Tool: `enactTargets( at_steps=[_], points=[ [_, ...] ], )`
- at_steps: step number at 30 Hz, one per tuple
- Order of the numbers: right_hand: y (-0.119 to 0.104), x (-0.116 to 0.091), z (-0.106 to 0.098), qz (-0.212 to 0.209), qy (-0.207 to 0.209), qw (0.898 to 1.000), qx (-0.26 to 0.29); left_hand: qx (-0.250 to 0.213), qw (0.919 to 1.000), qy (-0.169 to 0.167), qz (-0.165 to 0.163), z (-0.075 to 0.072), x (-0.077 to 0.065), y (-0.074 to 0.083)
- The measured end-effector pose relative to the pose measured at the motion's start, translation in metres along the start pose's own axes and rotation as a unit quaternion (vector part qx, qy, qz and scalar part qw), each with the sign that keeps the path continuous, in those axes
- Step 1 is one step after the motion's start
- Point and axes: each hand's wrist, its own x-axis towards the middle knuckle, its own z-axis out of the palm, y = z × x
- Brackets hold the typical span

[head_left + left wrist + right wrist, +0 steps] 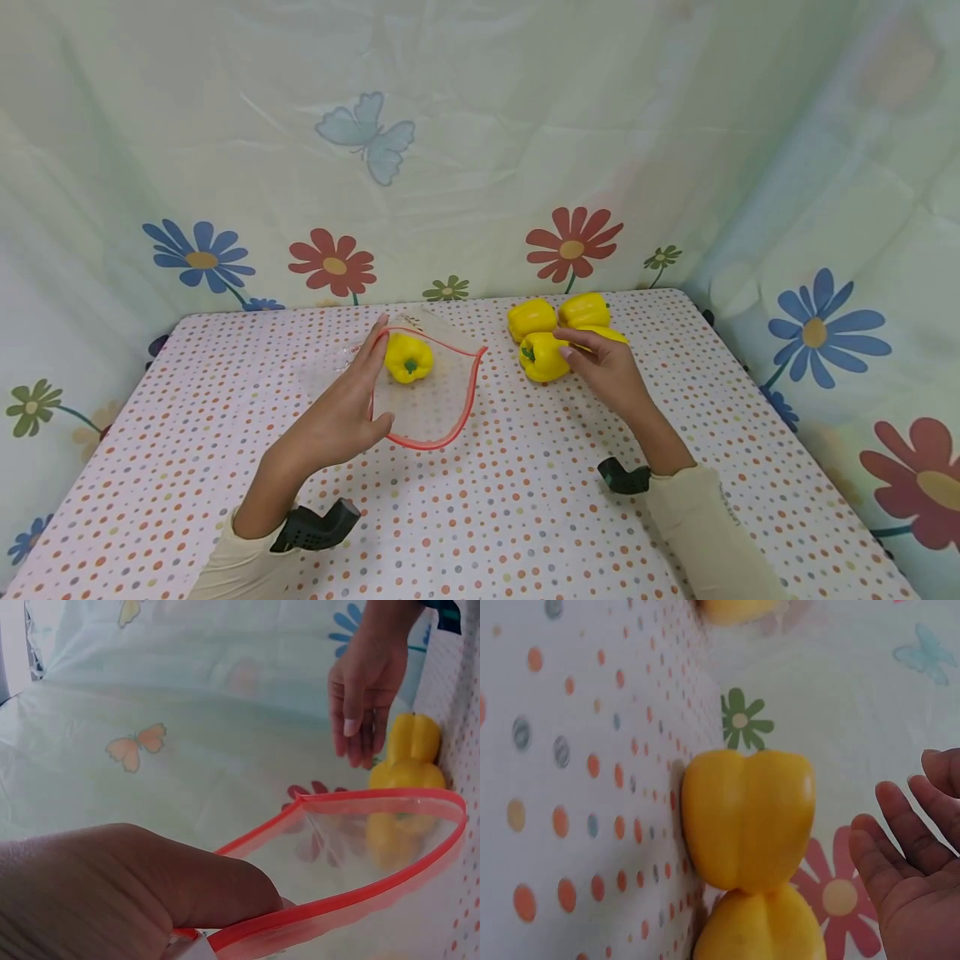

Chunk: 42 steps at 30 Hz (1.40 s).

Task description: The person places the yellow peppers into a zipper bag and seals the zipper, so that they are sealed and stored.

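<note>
My left hand (341, 408) holds a clear plastic bag (427, 408) by its red-edged mouth, with the thumb at the near edge. The mouth gapes toward me. A yellow bell pepper (408, 358) with a green stem shows through the mouth, inside the bag. Over on the right, several yellow bell peppers (532, 319) sit close together on the table. My right hand (603, 367) hovers just above the nearest pepper (543, 358), its fingers loosely bent and nothing between them. In the right wrist view, a gap separates those fingers from the pepper (746, 817).
The table has a white cloth (465, 517) with coloured dots. Behind it and along the sides hangs a pale curtain (480, 167) printed with flowers and butterflies. Each wrist wears a dark camera mount, such as the left one (318, 527).
</note>
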Motion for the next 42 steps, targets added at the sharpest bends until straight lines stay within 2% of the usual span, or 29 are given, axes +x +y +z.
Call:
enactTargets(
  at_steps=[3,6,7,9,11,14,15,24,29,33,38,42],
  points=[
    [0.01,0.002,-0.003,0.02,0.008,1.0,-0.001,0.003,1.0,0.001,0.001,0.0,0.0,0.0],
    [0.048,0.012,-0.004,0.02,0.019,1.0,-0.009,0.004,1.0,-0.002,-0.002,0.0,0.001,-0.001],
    [0.059,0.015,-0.004,0.028,0.021,0.999,-0.028,0.002,1.0,-0.003,-0.004,0.0,0.001,0.0],
    [0.068,0.018,-0.004,0.026,0.017,0.999,-0.035,0.0,1.0,-0.006,-0.007,0.0,0.002,-0.001],
    [0.061,0.017,-0.003,0.034,0.009,0.999,-0.041,-0.003,0.9999,-0.007,-0.009,0.0,0.002,-0.002],
    [0.025,0.009,-0.002,0.049,-0.016,0.998,-0.027,-0.003,0.9999,-0.007,-0.009,0.001,0.002,-0.002],
    [0.02,0.008,-0.002,0.054,-0.02,0.998,-0.019,-0.004,0.9999,-0.008,-0.01,0.001,0.002,-0.003],
    [0.027,0.012,0.0,0.06,-0.039,0.997,-0.028,-0.004,0.9999,-0.008,-0.013,0.003,0.002,-0.005],
    [0.026,0.013,0.002,0.057,-0.047,0.996,-0.05,-0.004,0.9999,-0.007,-0.013,0.002,0.001,-0.005],
    [0.025,0.016,0.003,0.048,-0.04,0.996,-0.071,-0.002,1.0,-0.004,-0.008,0.001,0.0,-0.005],
    [0.023,0.02,0.005,0.06,-0.024,0.993,-0.1,0.0,1.0,-0.003,-0.002,0.0,0.0,-0.005],
    [0.023,0.023,0.008,0.06,-0.026,0.99,-0.127,0.0,1.0,-0.005,-0.006,0.0,0.0,-0.005]
  ],
)
